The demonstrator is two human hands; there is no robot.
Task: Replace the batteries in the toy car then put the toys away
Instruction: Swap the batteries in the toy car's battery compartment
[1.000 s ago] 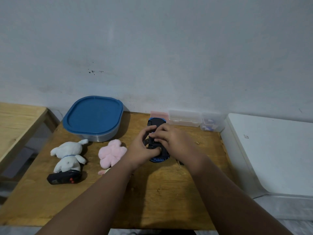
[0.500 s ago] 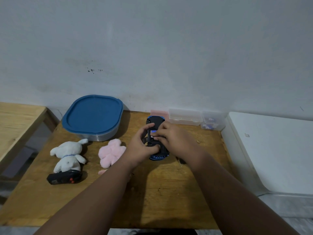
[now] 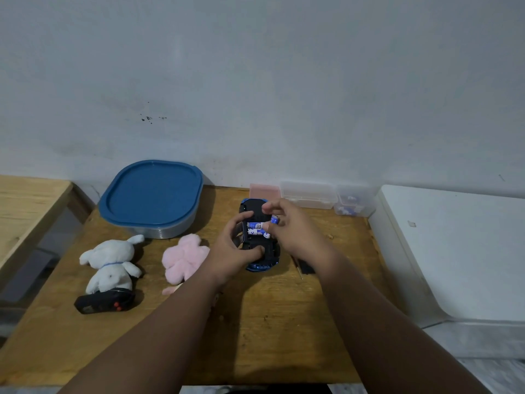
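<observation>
The blue toy car [image 3: 257, 207] lies upside down on the wooden table [image 3: 270, 322], its black underside up and the battery bay uncovered. Two blue-and-white batteries [image 3: 255, 228] lie side by side in the bay. My left hand [image 3: 237, 253] grips the car's left side and near end. My right hand [image 3: 295, 228] pinches a third battery [image 3: 274, 219] at the bay's right edge, lifted at an angle. A white plush rabbit [image 3: 109, 264] and a pink plush [image 3: 184, 257] lie to the left.
A blue-lidded container [image 3: 152, 196] stands at the back left. A black remote control [image 3: 103, 302] lies below the white rabbit. Clear plastic boxes [image 3: 308, 194] line the back wall. A small screwdriver and a black cover [image 3: 306, 268] lie right of the car. A white bin [image 3: 454, 251] stands at the right.
My right hand has drawn back to the right, uncovering the battery bay, and now holds one battery tilted up at its edge. My left hand keeps its hold on the car.
</observation>
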